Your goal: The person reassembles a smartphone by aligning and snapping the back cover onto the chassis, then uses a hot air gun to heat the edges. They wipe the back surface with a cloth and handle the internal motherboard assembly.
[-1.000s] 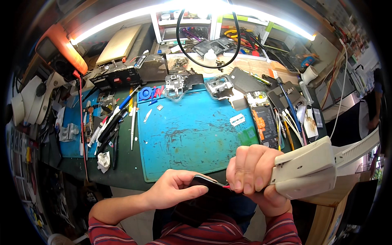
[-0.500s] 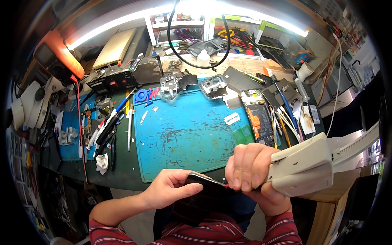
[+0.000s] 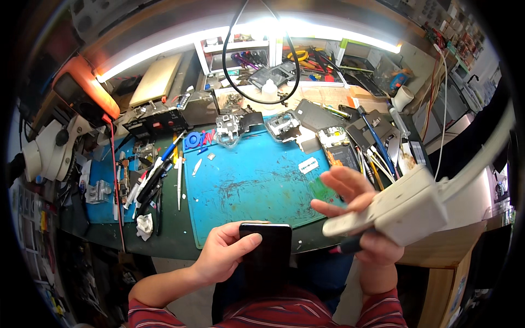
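Note:
My left hand (image 3: 225, 247) grips a black smartphone (image 3: 268, 249) by its left side, thumb lying on the dark screen. The phone is upright in view, low in front of my body, off the mat's near edge. My right hand (image 3: 377, 249) is to its right, its upper fingers spread and blurred. Its lower fingers are curled round a dark-handled tool (image 3: 354, 244) with a pink tip (image 3: 335, 250), apart from the phone. A beige plastic head on a thick ridged arm (image 3: 413, 205) covers part of this hand; whether the hand touches it I cannot tell.
A scratched blue mat (image 3: 246, 186) covers the bench, with a razor blade (image 3: 308, 165) on it. An opened phone (image 3: 337, 146) sits at its right edge. Tweezers and pens (image 3: 158, 175) lie left; a black cable loop (image 3: 224, 60) hangs above the back.
My right hand has drawn the pink-tipped tool away from the phone, and its upper fingers have spread. The phone has turned from slanted to upright in my left hand.

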Demonstrator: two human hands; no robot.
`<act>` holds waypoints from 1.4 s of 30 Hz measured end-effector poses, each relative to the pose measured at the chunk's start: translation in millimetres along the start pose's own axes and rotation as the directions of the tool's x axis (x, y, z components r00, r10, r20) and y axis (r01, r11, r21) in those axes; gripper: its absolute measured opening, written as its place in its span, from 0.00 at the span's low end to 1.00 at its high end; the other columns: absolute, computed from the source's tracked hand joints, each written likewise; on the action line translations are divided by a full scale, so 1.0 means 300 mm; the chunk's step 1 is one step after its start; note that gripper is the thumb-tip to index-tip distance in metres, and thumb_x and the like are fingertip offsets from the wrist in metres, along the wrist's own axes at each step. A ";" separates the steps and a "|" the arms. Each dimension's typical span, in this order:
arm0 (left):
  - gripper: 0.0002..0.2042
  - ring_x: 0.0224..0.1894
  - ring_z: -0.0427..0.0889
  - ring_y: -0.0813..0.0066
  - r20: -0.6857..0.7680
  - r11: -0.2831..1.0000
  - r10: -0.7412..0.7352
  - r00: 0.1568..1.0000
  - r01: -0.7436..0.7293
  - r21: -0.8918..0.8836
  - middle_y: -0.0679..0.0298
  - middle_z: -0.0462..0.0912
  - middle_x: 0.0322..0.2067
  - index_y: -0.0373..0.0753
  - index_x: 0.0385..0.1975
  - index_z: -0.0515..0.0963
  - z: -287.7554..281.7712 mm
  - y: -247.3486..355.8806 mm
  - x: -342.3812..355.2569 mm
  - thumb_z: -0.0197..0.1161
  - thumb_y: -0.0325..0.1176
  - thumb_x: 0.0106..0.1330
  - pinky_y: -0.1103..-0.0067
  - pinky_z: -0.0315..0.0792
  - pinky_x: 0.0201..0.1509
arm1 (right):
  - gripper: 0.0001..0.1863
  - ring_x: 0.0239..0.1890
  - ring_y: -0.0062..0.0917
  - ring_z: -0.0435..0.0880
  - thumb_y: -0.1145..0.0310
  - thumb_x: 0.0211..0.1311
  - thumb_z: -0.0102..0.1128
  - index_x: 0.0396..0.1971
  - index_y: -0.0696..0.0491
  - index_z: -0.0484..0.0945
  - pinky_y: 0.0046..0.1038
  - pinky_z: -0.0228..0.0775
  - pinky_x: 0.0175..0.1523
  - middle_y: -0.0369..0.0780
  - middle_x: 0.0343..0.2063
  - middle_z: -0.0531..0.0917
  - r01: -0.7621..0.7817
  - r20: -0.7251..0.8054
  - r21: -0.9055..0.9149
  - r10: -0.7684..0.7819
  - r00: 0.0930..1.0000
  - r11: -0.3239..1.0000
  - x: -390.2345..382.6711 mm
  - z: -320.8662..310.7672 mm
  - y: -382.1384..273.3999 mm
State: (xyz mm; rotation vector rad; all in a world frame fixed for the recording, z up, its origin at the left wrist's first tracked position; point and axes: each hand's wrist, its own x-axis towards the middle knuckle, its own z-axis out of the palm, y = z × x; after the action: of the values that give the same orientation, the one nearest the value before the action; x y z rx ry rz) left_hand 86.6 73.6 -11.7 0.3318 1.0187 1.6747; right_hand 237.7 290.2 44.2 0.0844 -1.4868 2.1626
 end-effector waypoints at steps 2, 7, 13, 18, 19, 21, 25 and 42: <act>0.15 0.49 0.82 0.76 -0.042 0.996 0.031 0.999 -0.034 -0.077 0.59 0.83 0.49 0.30 0.56 0.75 0.019 0.009 -0.002 0.58 0.25 0.72 0.76 0.78 0.54 | 0.28 0.73 0.51 0.56 0.63 0.47 0.71 0.50 0.60 0.81 0.56 0.57 0.71 0.58 0.70 0.56 -0.132 0.109 -0.060 0.138 0.984 0.989 -0.048 -0.045 0.021; 0.15 0.52 0.81 0.74 -0.123 0.977 0.088 0.988 -0.110 -0.182 0.59 0.81 0.51 0.35 0.56 0.72 0.042 0.004 -0.006 0.58 0.23 0.71 0.74 0.79 0.54 | 0.39 0.55 0.25 0.80 0.78 0.55 0.70 0.67 0.56 0.64 0.30 0.74 0.57 0.42 0.60 0.77 -0.568 0.191 -0.190 0.598 0.778 0.801 -0.103 -0.009 0.031; 0.15 0.46 0.79 0.82 -0.048 0.998 0.016 0.999 -0.013 0.063 0.66 0.78 0.46 0.38 0.53 0.72 0.015 0.045 -0.016 0.63 0.24 0.68 0.83 0.76 0.47 | 0.33 0.59 0.32 0.80 0.81 0.51 0.67 0.61 0.59 0.69 0.34 0.72 0.62 0.46 0.53 0.83 -0.578 0.128 -0.315 0.637 0.760 0.753 -0.101 -0.034 0.046; 0.19 0.45 0.80 0.83 0.043 0.907 -0.162 0.986 0.131 0.401 0.66 0.80 0.47 0.34 0.55 0.75 0.004 0.148 0.035 0.69 0.30 0.66 0.84 0.76 0.49 | 0.22 0.47 0.22 0.82 0.76 0.53 0.71 0.50 0.57 0.79 0.28 0.74 0.53 0.38 0.41 0.85 -0.640 0.108 -0.272 0.683 0.722 0.719 -0.092 -0.029 0.049; 0.19 0.45 0.80 0.82 0.039 0.893 -0.171 0.985 0.138 0.428 0.65 0.81 0.47 0.34 0.54 0.75 0.005 0.162 0.044 0.69 0.30 0.66 0.84 0.75 0.50 | 0.23 0.47 0.22 0.82 0.76 0.53 0.71 0.51 0.57 0.78 0.28 0.75 0.52 0.38 0.42 0.85 -0.643 0.124 -0.275 0.690 0.713 0.715 -0.089 -0.029 0.051; 0.17 0.45 0.81 0.82 0.035 0.866 -0.185 0.982 0.147 0.478 0.65 0.82 0.47 0.33 0.53 0.76 0.001 0.181 0.061 0.68 0.29 0.67 0.83 0.75 0.51 | 0.27 0.49 0.24 0.82 0.76 0.52 0.71 0.54 0.58 0.76 0.30 0.74 0.54 0.40 0.46 0.84 -0.642 0.147 -0.279 0.692 0.707 0.714 -0.076 -0.037 0.044; 0.16 0.45 0.81 0.83 0.111 0.916 -0.134 0.985 0.081 0.393 0.64 0.83 0.46 0.34 0.54 0.75 -0.065 0.170 0.073 0.66 0.27 0.68 0.84 0.75 0.51 | 0.35 0.61 0.41 0.78 0.71 0.52 0.69 0.63 0.61 0.70 0.42 0.63 0.69 0.50 0.59 0.78 -0.484 0.156 -0.185 0.512 0.845 0.855 -0.038 -0.028 -0.030; 0.17 0.53 0.77 0.83 0.304 0.950 -0.154 0.940 0.057 0.308 0.63 0.81 0.51 0.31 0.57 0.73 -0.097 0.120 0.121 0.62 0.25 0.70 0.82 0.71 0.60 | 0.12 0.37 0.30 0.80 0.62 0.69 0.63 0.40 0.54 0.74 0.38 0.78 0.48 0.40 0.34 0.77 0.297 0.099 0.179 -0.317 0.943 0.938 0.200 0.140 0.128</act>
State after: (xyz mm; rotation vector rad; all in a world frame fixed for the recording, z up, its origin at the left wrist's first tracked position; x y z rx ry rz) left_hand 30.6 91.4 -11.5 0.7134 1.0150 1.3136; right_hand 158.9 264.8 47.7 0.4875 -1.2627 2.0448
